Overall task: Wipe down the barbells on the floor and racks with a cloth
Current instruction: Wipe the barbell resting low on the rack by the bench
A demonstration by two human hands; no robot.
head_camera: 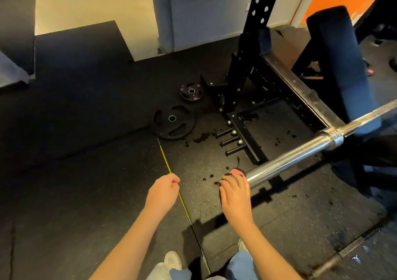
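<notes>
A gym floor (86, 193) of black rubber matting fills the view, with a black perforated rack (258, 21) standing at the far side, a padded bench (343, 64) behind it, and two weight plates (174, 121) lying flat just left of the rack's foot. The chrome barbell (300, 153) rests raised on the rack side and runs out toward the person, its thick sleeve end nearest. The right hand (235, 196) is at that very end, fingers curled over a pink cloth (237, 171) that is pressed against the tip of the sleeve. The left hand (163, 191) hangs well apart from the bar in a curled fist that seems to hold nothing; a thin yellow line (169, 170) on the floor passes just under it, and I cannot tell whether they touch. The step in hand looks like wiping this barbell's sleeve, right at its free end. The next move probably calls for wrapping the cloth round the chrome and drawing it along toward the collar and shaft. A darker bar (343, 256) lies on the floor at lower right, likely still to be wiped.
</notes>
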